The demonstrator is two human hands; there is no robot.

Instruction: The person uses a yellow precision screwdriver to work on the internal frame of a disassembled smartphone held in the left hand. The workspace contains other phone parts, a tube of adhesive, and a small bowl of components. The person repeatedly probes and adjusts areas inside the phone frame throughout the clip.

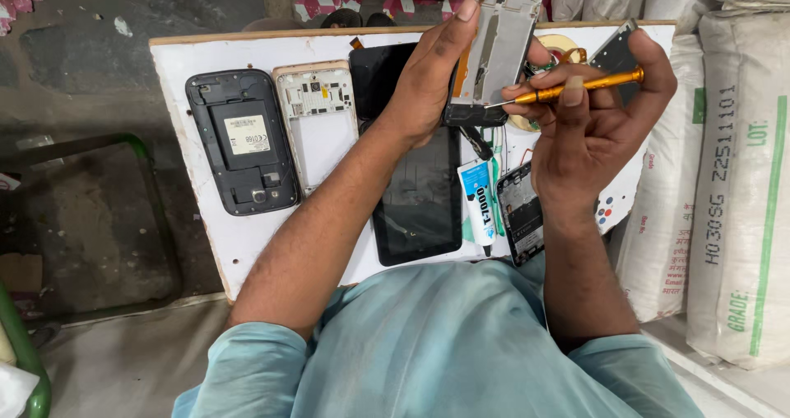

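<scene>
Left hand (428,81) is gripping a phone frame (504,31) upright over the white board (206,56). Right hand (592,122) sits just beside it, fingers pinched around an orange screwdriver (576,87), tip touching the frame's lower end.

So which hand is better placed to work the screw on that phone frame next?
The right hand, probably. It holds the orange screwdriver with the tip already against the lower end of the phone frame. The left hand is taken up gripping that frame.
</scene>
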